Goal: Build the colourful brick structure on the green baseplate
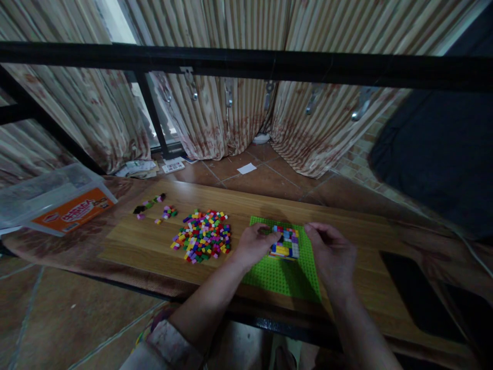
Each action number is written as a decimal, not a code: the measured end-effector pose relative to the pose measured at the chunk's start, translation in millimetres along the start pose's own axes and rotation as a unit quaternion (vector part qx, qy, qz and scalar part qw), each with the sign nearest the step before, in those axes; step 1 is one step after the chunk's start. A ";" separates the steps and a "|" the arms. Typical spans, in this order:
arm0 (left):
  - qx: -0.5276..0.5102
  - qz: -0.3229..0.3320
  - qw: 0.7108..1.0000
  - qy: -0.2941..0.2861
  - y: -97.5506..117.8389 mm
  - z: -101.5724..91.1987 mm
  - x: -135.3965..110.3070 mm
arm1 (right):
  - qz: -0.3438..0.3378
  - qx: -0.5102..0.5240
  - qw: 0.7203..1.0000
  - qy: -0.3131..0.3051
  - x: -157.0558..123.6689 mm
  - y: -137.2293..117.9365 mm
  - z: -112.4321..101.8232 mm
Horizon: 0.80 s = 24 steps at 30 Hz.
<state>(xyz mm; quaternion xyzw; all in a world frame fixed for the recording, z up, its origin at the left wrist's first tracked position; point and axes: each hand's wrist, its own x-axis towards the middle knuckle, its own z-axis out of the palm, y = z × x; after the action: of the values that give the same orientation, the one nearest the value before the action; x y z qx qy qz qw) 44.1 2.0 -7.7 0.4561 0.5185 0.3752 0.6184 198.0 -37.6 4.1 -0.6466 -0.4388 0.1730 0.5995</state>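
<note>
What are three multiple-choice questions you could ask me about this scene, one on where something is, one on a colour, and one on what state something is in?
1. Where is the left hand?
A. On the plastic box
B. At the left edge of the built bricks
C. On the loose pile

2. What colour is the studded plate under the built bricks?
A. Red
B. Blue
C. Green

3. What state are the striped curtains in?
A. Hanging down
B. Tied back
C. Taken down

Answers:
1. B, because the fingers reach the left side of the built bricks.
2. C, because its bare studs show green around the bricks.
3. A, because they hang in folds behind the table.
</note>
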 end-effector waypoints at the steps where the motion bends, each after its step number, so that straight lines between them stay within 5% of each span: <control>1: -0.003 0.002 1.000 0.006 3.9 -4.4 0.0 | -0.002 0.020 0.999 0.031 1.3 -2.3 -1.5; 5: -0.056 0.045 0.995 0.067 22.4 -30.2 2.3 | -0.024 0.043 0.995 0.082 -1.0 -9.4 -1.5; 9: -0.139 0.093 0.977 0.130 38.6 -64.1 3.0 | -0.062 0.029 0.997 0.041 -18.5 -14.6 8.2; 13: -0.225 0.134 0.946 0.192 50.6 -96.3 -1.2 | -0.135 -0.007 0.986 -0.095 -45.0 -23.7 20.2; 18: -0.301 0.161 0.911 0.231 59.4 -122.3 -8.1 | -0.198 -0.083 0.924 -0.315 -73.7 -23.8 42.5; 24: -0.369 0.151 0.879 0.262 66.4 -142.6 -15.2 | -0.191 -0.143 0.900 -0.364 -81.4 -7.7 74.7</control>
<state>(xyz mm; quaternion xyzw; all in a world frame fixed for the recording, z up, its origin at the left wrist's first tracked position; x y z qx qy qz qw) -98.3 32.7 53.5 0.1530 0.4101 0.7339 0.5194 94.0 -54.9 -29.9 -0.5212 -0.7615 0.2143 0.3203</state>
